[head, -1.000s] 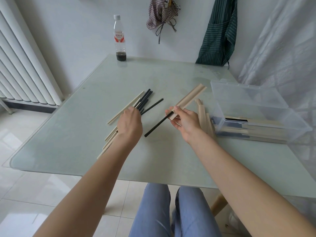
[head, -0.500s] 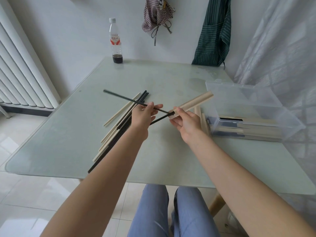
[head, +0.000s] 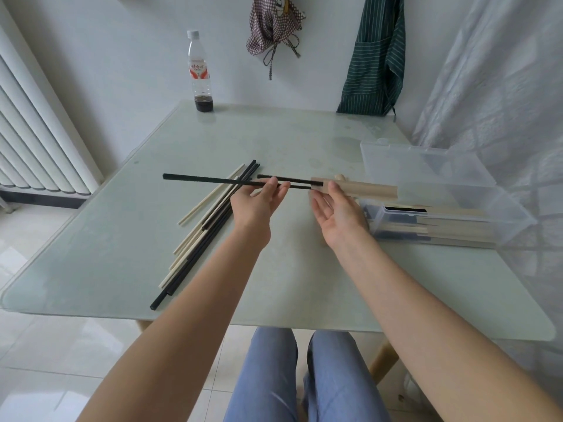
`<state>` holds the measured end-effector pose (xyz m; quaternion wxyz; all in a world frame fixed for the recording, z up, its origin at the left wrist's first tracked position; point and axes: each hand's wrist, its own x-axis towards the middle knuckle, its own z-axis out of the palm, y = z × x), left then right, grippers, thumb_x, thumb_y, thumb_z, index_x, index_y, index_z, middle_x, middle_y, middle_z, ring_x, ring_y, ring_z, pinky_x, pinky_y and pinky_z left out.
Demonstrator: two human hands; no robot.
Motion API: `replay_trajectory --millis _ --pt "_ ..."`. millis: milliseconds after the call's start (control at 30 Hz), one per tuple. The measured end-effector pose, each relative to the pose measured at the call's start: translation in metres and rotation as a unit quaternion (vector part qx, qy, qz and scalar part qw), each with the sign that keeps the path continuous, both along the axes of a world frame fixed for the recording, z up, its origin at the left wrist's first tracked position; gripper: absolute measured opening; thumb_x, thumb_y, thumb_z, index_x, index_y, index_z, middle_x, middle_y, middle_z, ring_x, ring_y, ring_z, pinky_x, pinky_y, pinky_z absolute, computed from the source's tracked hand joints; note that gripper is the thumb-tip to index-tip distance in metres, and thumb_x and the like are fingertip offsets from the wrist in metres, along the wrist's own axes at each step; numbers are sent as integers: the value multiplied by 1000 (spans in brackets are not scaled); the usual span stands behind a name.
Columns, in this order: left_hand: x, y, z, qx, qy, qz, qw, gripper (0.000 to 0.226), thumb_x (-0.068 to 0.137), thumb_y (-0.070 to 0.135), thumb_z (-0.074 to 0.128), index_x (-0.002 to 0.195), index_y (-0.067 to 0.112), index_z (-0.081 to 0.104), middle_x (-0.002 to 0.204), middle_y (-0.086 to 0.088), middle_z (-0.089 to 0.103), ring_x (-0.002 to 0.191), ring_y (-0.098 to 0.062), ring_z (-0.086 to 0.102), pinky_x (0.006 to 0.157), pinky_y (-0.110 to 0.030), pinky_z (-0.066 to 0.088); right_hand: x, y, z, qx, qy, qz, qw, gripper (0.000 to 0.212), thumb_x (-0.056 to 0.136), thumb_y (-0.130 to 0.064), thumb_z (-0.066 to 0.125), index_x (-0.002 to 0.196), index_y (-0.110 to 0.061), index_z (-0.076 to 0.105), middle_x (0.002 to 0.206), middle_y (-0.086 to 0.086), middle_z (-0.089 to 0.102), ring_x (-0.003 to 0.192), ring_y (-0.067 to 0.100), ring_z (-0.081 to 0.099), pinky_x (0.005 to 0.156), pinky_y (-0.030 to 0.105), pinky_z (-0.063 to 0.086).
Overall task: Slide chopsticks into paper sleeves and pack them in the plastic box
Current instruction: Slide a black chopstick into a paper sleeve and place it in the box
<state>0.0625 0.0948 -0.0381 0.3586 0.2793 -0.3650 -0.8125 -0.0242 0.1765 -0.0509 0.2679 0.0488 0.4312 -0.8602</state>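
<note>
Lying fanned out at the left of the glass counter [head: 128,239]: a loose pile of black and pale chopsticks [head: 201,229], angled from near edge toward the middle. Standing upright at the far edge, a plastic bottle [head: 199,73] with dark liquid at its bottom. Held just right of the pile and above the counter, the left hand [head: 259,202], fingers and thumb pinched on a black chopstick [head: 213,180] that runs nearly level, its butt end jutting far left over the pile, its tip at the mouth of the paper sleeve [head: 355,188]. A second black chopstick [head: 286,179] just beyond it, already partly inside the same sleeve. Right hand [head: 338,214] palm up beneath the sleeve, thumb pressed on top near the mouth, fingers behind it, clamped on the paper. Just beside that hand, at the right of the counter, the clear plastic box [head: 451,208], lid open, sleeved chopsticks [head: 438,226] stacked lengthwise inside. Hanging on the wall behind, a checked cloth [head: 274,28] and a green striped apron [head: 374,56].
</note>
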Motion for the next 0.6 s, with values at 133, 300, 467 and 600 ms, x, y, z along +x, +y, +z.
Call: replay_trajectory --millis 133,300,467,600 --pt "1 0 2 2 15 2 1000 6 92 -1 55 97 -4 56 80 -12 61 64 -10 71 71 -17 57 -2 0 0 10 2 -23 1000 34 92 -12 58 125 -15 56 94 1 65 81 20 65 77 26 51" --pt "-1 2 1 -6 10 10 1000 9 92 -2 54 100 -4 55 78 -11 60 63 -10 71 73 -18 57 6 2 4 6 2 4 1000 9 91 -10 58 87 -16 63 89 5 65 81 22 65 82 31 52" --pt "-3 4 1 -10 7 14 1000 7 91 -3 55 99 -3 55 73 -9 61 63 -11 71 77 -20 57 6 2 3 -9 11 22 1000 7 93 -13 57 86 -13 59 92 8 66 78 17 66 75 26 53" --pt "-5 7 1 -5 4 5 1000 3 91 -2 56 93 0 54 76 -10 63 64 -13 71 77 -22 57 7 2 3 -6 8 26 1000 6 94 -13 55 89 -13 59 93 10 67 78 18 67 73 27 53"
